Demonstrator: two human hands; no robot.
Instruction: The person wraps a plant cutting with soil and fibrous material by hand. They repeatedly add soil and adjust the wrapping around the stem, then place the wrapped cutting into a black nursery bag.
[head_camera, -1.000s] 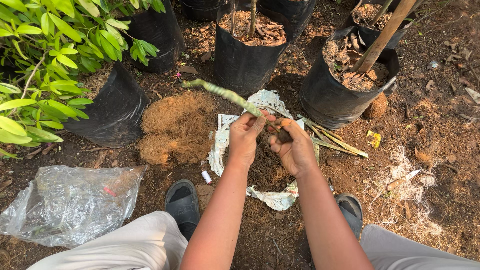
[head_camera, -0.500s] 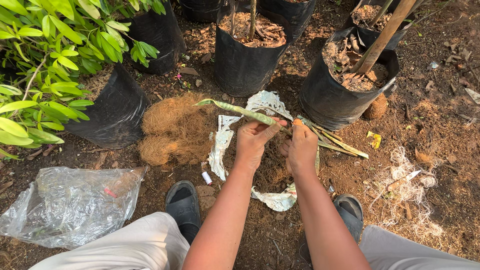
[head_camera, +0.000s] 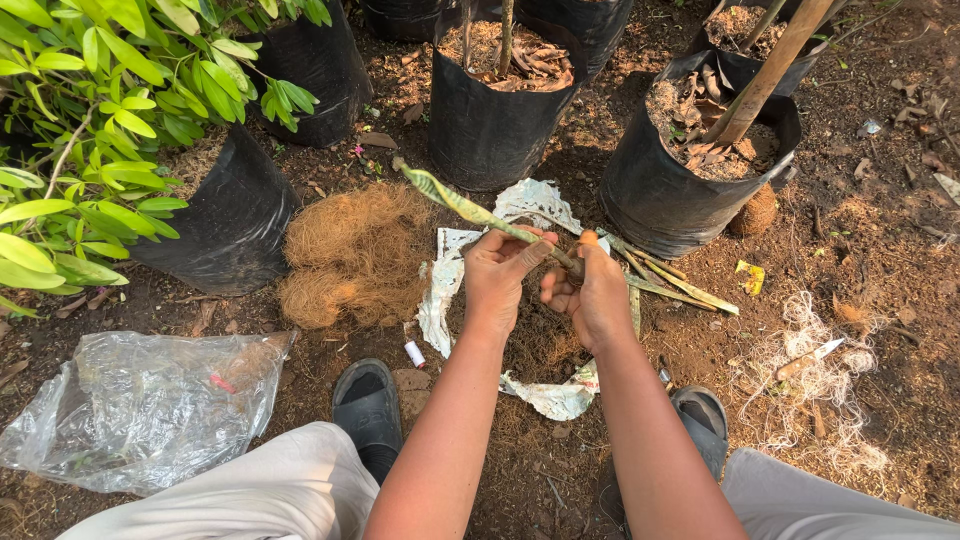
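My left hand (head_camera: 500, 275) grips a long green plant cutting (head_camera: 465, 207) that slants up to the left, its tip above the coconut fibre. My right hand (head_camera: 598, 295) is closed around the cutting's dark lower end, right beside the left hand. Both hands hover over a crumpled white plastic sheet (head_camera: 440, 285) with brown fibre and soil on it. More green cuttings (head_camera: 675, 285) lie on the ground just right of my right hand.
A pile of brown coconut fibre (head_camera: 350, 250) lies to the left. Black grow bags (head_camera: 495, 120) (head_camera: 680, 190) (head_camera: 230, 225) stand behind, leafy plants (head_camera: 90, 130) at left. A clear plastic bag (head_camera: 140, 405) sits near my left knee, white netting (head_camera: 810, 380) at right. My sandals (head_camera: 368, 405) frame the sheet.
The cutting has stayed in my left hand, its tip swinging slightly. My right hand has moved back in against the left hand and closed on the cutting's lower end.
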